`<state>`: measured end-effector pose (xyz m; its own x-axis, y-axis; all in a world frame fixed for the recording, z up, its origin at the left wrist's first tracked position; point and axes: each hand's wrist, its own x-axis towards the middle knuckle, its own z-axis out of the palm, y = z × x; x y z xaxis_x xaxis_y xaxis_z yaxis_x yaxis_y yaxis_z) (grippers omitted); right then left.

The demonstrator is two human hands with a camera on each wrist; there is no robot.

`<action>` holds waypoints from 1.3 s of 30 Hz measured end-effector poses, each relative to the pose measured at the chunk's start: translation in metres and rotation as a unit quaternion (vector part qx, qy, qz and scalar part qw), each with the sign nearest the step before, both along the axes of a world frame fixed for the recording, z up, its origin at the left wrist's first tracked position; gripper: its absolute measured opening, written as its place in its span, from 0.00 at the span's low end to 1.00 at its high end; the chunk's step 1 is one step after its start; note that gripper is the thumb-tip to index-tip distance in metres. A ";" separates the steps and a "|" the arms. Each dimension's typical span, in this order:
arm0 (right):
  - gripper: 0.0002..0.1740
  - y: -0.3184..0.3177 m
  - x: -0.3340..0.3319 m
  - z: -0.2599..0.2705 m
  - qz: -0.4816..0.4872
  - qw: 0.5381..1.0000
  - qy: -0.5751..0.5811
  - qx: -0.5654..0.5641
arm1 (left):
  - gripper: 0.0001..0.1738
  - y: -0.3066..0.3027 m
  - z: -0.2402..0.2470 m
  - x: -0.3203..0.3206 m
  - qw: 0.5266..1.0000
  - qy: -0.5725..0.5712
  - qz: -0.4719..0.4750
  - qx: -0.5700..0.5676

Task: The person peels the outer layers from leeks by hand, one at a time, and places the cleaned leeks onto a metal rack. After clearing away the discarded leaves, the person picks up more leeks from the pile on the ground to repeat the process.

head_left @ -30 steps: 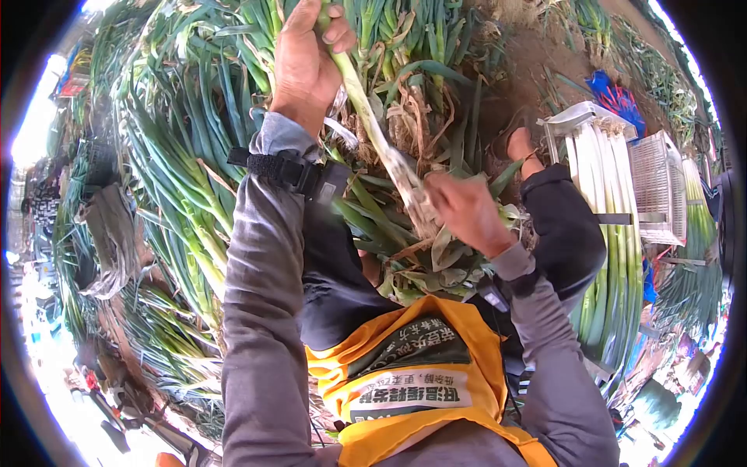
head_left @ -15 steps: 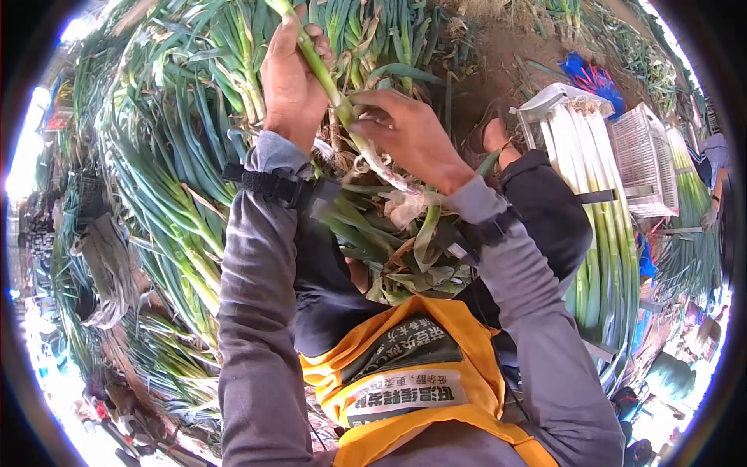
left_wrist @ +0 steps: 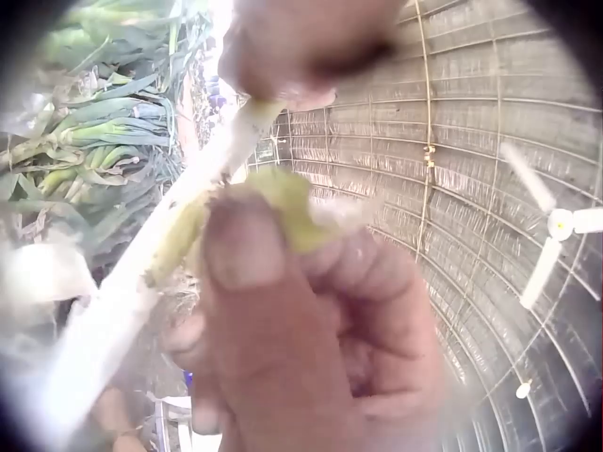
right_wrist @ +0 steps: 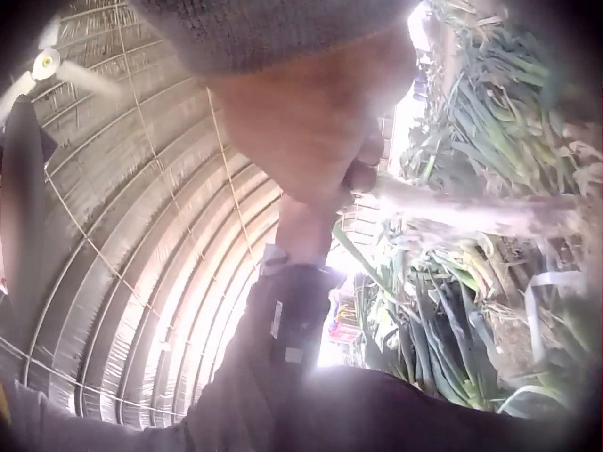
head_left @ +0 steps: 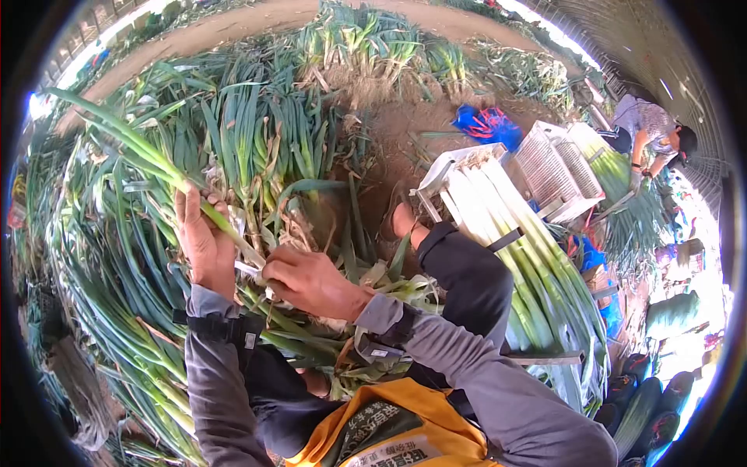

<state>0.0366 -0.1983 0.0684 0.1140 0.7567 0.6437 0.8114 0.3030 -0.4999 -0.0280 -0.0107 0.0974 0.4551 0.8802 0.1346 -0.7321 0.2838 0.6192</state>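
Note:
My left hand (head_left: 206,245) grips a long green onion (head_left: 140,146) around its stalk, the leaves slanting to the upper left. Against the paler lower stalk, my right hand (head_left: 315,284) has its fingers curled, pinching at it. In the left wrist view the left hand (left_wrist: 301,330) has its thumb by a yellow-green leaf piece (left_wrist: 294,202) beside the white stalk (left_wrist: 104,320); the right hand (left_wrist: 311,42) is above, blurred. The right wrist view shows the right hand (right_wrist: 306,132) at one end of the pale stalk (right_wrist: 471,215), fingertips partly hidden.
Piled green onions (head_left: 117,257) lie on the left and ahead. To the right, trimmed onions (head_left: 513,249) lie in a white rack, near a white crate (head_left: 552,167) and a blue bundle (head_left: 486,127). Another person (head_left: 650,128) bends at the far right.
The head view has turned toward the right and farther ahead. The onion now leans more to the left; the right hand, earlier loosely open by the stalk, has closed on its lower part.

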 end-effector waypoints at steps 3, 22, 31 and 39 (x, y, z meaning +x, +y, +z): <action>0.12 -0.013 0.010 0.014 0.016 0.994 0.112 -0.011 | 0.11 -0.003 -0.002 0.001 1.000 0.003 -0.007 -0.023; 0.11 -0.123 -0.011 -0.147 -0.010 0.935 0.044 -0.352 | 0.11 0.057 -0.009 -0.032 0.988 0.000 0.153 0.016; 0.18 0.005 -0.006 -0.022 -0.134 0.983 -0.125 0.001 | 0.30 0.020 -0.002 -0.006 0.981 0.056 0.184 0.032; 0.08 -0.060 -0.010 -0.110 -0.038 0.956 0.017 -0.291 | 0.47 0.051 -0.009 -0.020 0.969 0.030 0.230 0.082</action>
<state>0.0271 -0.2582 -0.0418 0.1955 0.9744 0.1111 0.8007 -0.0933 -0.5917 -0.0477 0.0399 0.0882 0.0302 0.9610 0.2748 -0.7190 -0.1701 0.6739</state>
